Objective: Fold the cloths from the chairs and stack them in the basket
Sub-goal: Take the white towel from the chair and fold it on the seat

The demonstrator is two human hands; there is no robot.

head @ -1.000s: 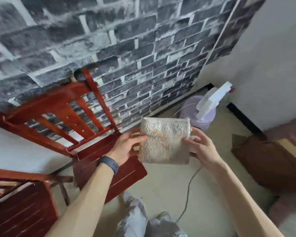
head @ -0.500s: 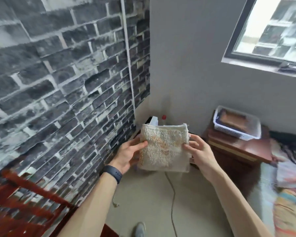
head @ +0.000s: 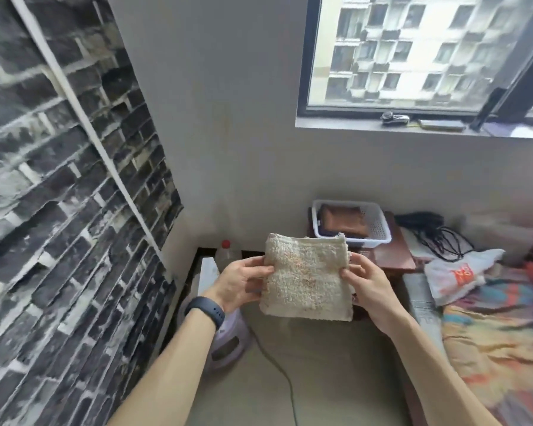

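Most of the fingers of the left hand (head: 240,282) and the right hand (head: 366,281) lay behind the cloth (head: 305,278) they pinched, with the thumbs on its face. How many layers the cloth had could not be told. Its top edge covered the near rim of the basket (head: 382,232), and the brown pile inside was too small to count. The left hand hid the lower part of a red-capped bottle (head: 226,252). The left forearm crossed a pale purple appliance (head: 228,342) of unclear kind. The brick wall (head: 59,210) was smeared by motion. The window (head: 413,50) ran off the top and right edges, and the small objects on its sill (head: 394,118) could not be identified. Both forearms were cut off at the bottom edge.
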